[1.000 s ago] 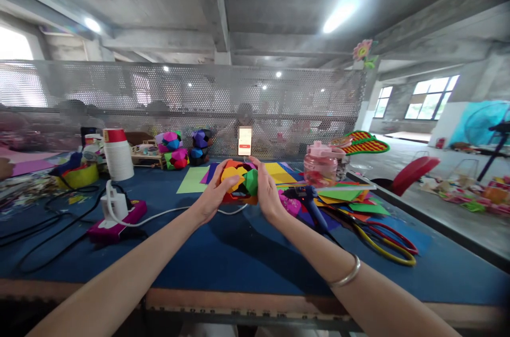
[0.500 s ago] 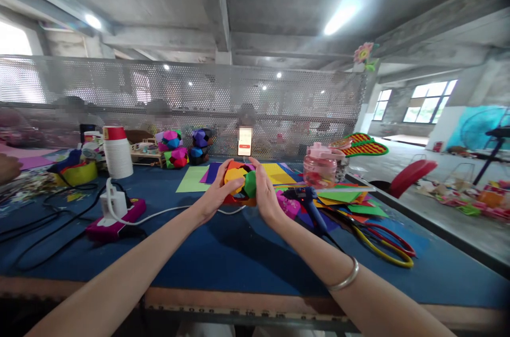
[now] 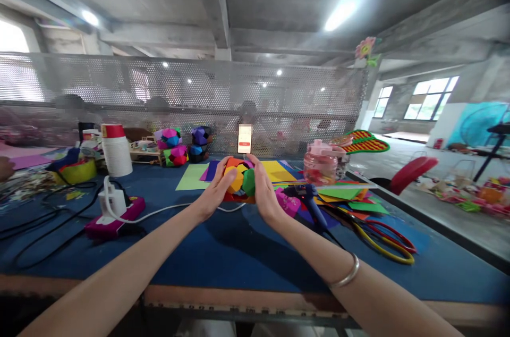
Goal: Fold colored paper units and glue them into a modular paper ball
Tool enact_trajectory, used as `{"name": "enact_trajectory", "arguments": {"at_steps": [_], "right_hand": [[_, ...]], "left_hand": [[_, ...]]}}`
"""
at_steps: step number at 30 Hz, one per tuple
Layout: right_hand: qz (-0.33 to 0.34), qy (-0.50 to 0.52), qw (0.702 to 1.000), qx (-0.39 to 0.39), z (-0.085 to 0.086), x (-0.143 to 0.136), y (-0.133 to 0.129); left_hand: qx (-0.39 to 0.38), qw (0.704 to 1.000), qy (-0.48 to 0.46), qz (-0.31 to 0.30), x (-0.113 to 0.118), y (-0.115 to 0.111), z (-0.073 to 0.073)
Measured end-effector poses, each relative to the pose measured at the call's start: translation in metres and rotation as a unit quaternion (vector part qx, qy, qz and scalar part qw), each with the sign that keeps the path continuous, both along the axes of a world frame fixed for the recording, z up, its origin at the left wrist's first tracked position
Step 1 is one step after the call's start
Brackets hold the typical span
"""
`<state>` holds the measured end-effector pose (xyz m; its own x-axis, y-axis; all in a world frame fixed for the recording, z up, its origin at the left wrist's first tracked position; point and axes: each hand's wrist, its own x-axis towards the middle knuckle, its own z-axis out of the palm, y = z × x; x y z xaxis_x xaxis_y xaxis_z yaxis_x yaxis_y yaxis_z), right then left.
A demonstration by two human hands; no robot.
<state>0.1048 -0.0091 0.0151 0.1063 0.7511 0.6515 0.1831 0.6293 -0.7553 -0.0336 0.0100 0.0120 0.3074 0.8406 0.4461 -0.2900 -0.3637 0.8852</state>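
Note:
A ball of folded paper (image 3: 240, 179) in yellow, green, orange and red is held up between both hands over the middle of the blue table. My left hand (image 3: 215, 192) grips its left side, with the thumb at the yellow part. Against the green right side lies the palm of my right hand (image 3: 265, 191), its fingers pointing away from me. Dark gaps show between the ball's folded pieces. Behind the hands, coloured paper sheets (image 3: 191, 177) lie on the table, and a lit phone (image 3: 244, 138) stands upright.
Right of my hands are a blue glue gun (image 3: 313, 207), scissors (image 3: 382, 244), paper sheets and a pink jar (image 3: 320, 164). At left are a purple power strip (image 3: 115, 222) with cables and stacked cups (image 3: 116, 152). A co-worker's hand (image 3: 6, 168) shows at the far left.
My left thumb has drawn back to the left over the yellow part, uncovering more of the ball's centre. Both hands still hold the ball in nearly the same place.

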Motion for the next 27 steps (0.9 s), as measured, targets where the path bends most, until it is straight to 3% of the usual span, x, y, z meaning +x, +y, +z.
{"name": "enact_trajectory", "arguments": {"at_steps": [8, 27], "right_hand": [[0.000, -0.035, 0.998, 0.046, -0.0001, -0.0015, -0.0010], [0.000, -0.075, 0.995, 0.062, 0.0031, 0.0022, -0.0008]], "left_hand": [[0.019, 1.000, 0.014, -0.006, -0.0032, -0.0017, 0.0023], [0.063, 0.996, 0.063, 0.008, -0.0041, -0.0037, 0.0007]]}}
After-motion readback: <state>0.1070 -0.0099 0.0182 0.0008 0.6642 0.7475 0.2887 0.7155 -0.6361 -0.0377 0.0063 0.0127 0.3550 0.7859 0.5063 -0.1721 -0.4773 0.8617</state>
